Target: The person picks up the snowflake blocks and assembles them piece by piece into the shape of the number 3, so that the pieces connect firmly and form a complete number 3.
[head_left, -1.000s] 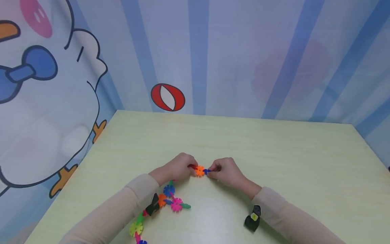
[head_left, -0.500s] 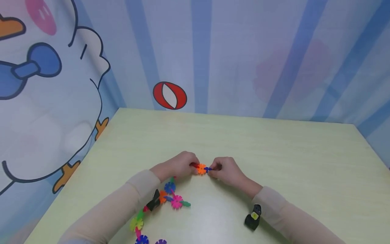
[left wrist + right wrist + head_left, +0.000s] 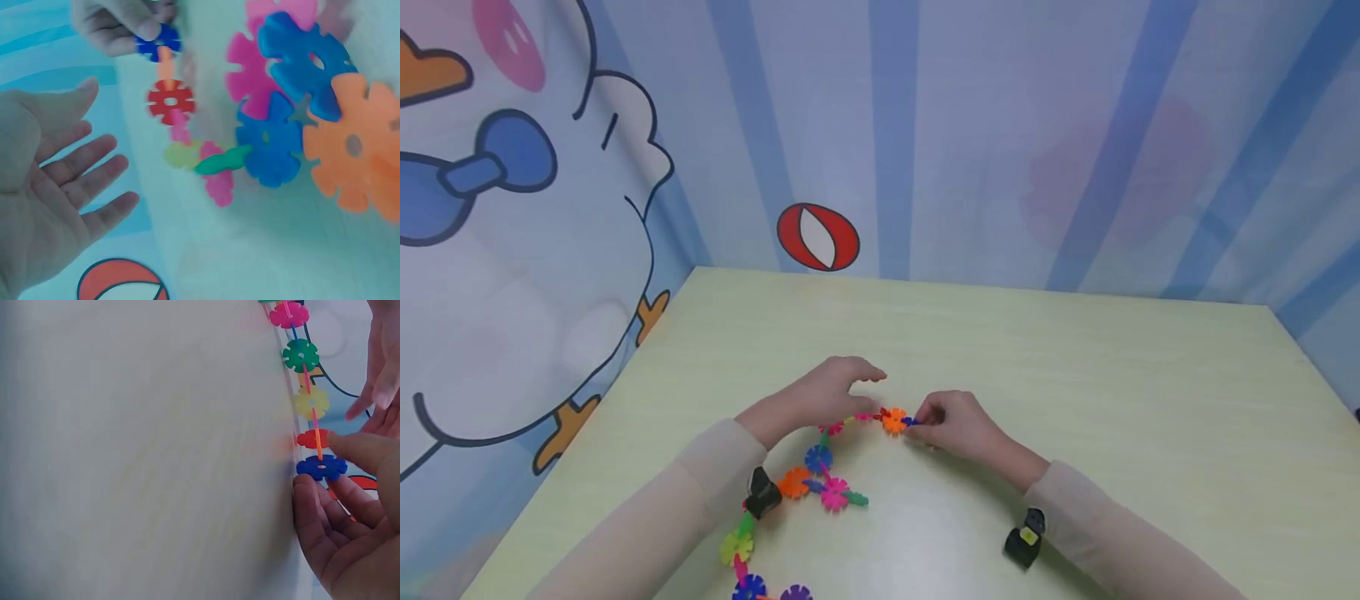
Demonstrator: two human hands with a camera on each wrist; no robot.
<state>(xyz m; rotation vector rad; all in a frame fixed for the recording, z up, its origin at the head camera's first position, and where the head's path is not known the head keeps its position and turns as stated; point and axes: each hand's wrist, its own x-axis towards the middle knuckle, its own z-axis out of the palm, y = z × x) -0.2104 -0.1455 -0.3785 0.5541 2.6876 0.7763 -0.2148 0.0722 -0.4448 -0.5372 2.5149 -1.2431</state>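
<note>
My right hand [image 3: 962, 427] pinches a dark blue notched snowflake disc [image 3: 322, 467] between thumb and fingers. This disc ends a chain of interlocking plastic discs. An orange disc [image 3: 893, 421] joins it, followed by a red disc [image 3: 172, 101]. Left of these, my left hand [image 3: 829, 392] is spread above the chain with thumb and fingers apart, holding nothing. In the left wrist view its palm and straight fingers show beside the chain. The chain runs on through a blue disc [image 3: 818, 458] and another orange disc [image 3: 794, 482] toward the front left.
A pink disc [image 3: 834, 495] with a green disc [image 3: 856, 498] branches off the chain. Nearer the front lie a yellow-green disc [image 3: 737, 547] and a purple disc [image 3: 796, 593]. Black wrist cameras hang below both sleeves. A patterned curtain [image 3: 970, 167] stands behind the pale table [image 3: 1075, 367].
The left hand has let go of the chain beside the orange disc, opened, and moved slightly up and left. The right hand keeps its pinch on the blue disc in about the same place.
</note>
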